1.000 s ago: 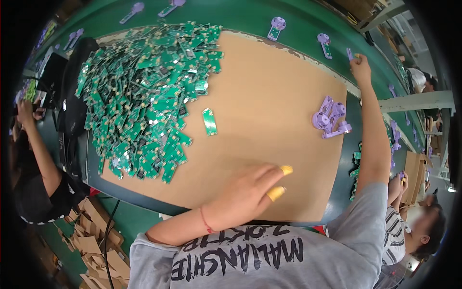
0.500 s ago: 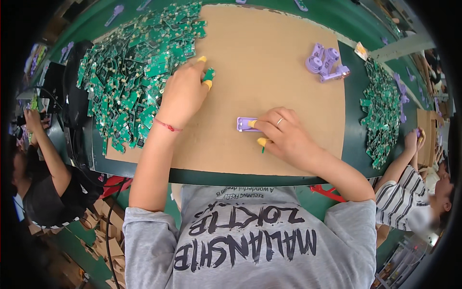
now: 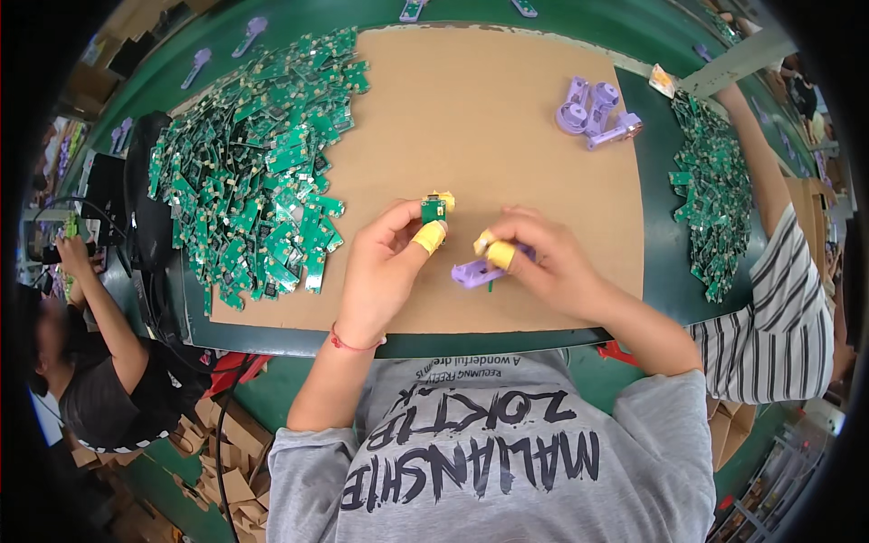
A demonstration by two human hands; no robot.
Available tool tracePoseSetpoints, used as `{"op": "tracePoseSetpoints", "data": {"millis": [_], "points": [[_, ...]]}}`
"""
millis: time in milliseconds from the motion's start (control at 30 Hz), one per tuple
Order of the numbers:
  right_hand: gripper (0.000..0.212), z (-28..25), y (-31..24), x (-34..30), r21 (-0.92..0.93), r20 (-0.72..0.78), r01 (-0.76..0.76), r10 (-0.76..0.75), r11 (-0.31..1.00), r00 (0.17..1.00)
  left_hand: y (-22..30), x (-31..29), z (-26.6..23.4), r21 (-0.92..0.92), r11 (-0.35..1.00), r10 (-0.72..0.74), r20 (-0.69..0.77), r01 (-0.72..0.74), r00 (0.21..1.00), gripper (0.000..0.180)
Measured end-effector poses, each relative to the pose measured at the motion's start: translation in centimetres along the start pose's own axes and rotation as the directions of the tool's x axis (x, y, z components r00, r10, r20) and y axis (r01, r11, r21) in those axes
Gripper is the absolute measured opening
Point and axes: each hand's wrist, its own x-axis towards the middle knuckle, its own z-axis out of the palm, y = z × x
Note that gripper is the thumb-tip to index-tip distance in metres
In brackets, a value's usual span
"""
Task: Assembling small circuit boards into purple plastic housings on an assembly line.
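My left hand (image 3: 385, 262), with yellow covers on the thumb and a fingertip, pinches a small green circuit board (image 3: 434, 211) upright above the brown cardboard sheet (image 3: 489, 118). Just to its right, my right hand (image 3: 557, 271) grips a purple plastic housing (image 3: 472, 274) between yellow-covered fingers. The housing lies tilted, its left end sticking out of the grasp and its right part hidden by the fingers. A thin green sliver shows beneath it; I cannot tell what it is. Board and housing are apart.
A large heap of green circuit boards (image 3: 262, 172) covers the left side, and a smaller heap (image 3: 711, 195) lies at the right. Several purple housings (image 3: 599, 109) stand at the back right. Co-workers sit at both sides; one arm (image 3: 759, 149) reaches past the right heap.
My left hand has come from the heap's edge toward me and rightward with the circuit board. My right hand has moved slightly nearer, tilting the housing. The right-hand co-worker's arm now reaches forward.
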Motion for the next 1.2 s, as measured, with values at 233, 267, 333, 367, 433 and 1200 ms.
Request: {"op": "tracePoseSetpoints", "data": {"millis": [233,267,333,367,433,1200], "points": [[0.012,-0.2,-3.3,0.4,0.410,-0.045,-0.242,0.284,0.880,0.958,1.6,0.0,2.9,-0.346,0.891,0.240,-0.186,-0.293,0.953,0.058],[0.010,-0.1,-3.4,0.2,0.448,-0.065,-0.246,0.306,0.859,0.950,1.5,0.1,3.1,-0.394,0.879,0.195,-0.213,-0.267,0.957,0.065],[0.008,0.2,-3.6,0.0,0.487,-0.078,-0.248,0.325,0.837,0.942,1.4,0.0,3.8,-0.465,0.839,0.196,-0.227,-0.283,0.954,0.065],[0.007,0.4,-3.7,0.1,0.508,-0.101,-0.224,0.315,0.832,0.944,1.3,-0.1,4.1,-0.530,0.793,0.196,-0.242,-0.299,0.950,0.065],[0.007,0.6,-3.5,0.2,0.525,-0.124,-0.201,0.307,0.827,0.944,0.1,-0.5,4.1,-0.546,0.799,0.168,-0.201,-0.253,0.965,0.060],[0.017,0.0,-4.9,1.3,-0.606,-0.224,0.071,-0.256,0.792,0.940,1.8,-2.4,2.5,0.393,0.872,0.326,-0.021,-0.292,0.945,0.024]]}}
